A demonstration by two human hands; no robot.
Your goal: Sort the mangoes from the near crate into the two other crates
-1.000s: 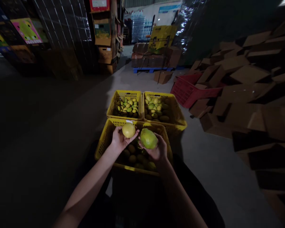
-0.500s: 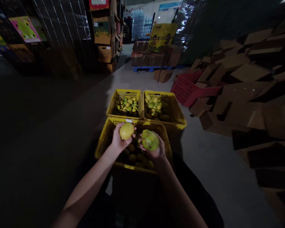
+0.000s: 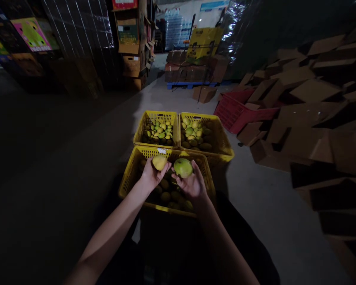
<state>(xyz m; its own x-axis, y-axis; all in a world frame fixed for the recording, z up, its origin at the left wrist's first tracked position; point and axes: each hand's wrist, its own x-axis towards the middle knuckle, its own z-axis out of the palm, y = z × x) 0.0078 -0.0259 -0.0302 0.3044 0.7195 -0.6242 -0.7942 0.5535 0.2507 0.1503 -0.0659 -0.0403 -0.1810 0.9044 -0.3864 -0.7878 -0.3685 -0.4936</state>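
My left hand (image 3: 150,174) is closed round a yellow mango (image 3: 160,162), holding it up above the near yellow crate (image 3: 127,174). In my right hand (image 3: 195,183) rests a larger green mango (image 3: 183,168), gripped between thumb and fingers. The two fruits are side by side, a small gap apart. Below them, more mangoes (image 3: 165,196) lie in shadow inside the near crate, partly hidden by my hands and forearms.
Beyond stand two more yellow crates, a left one (image 3: 139,132) with small green-yellow mangoes and a right one (image 3: 222,136) with larger ones. A red crate (image 3: 231,113) and piled cardboard boxes (image 3: 305,130) lie to the right. A loaded blue pallet (image 3: 190,85) stands farther back.
The green mango has turned in my right hand, so its brown-blotched side no longer faces me. It has moved slightly up and left, and the yellow mango has tilted and shifted a little.
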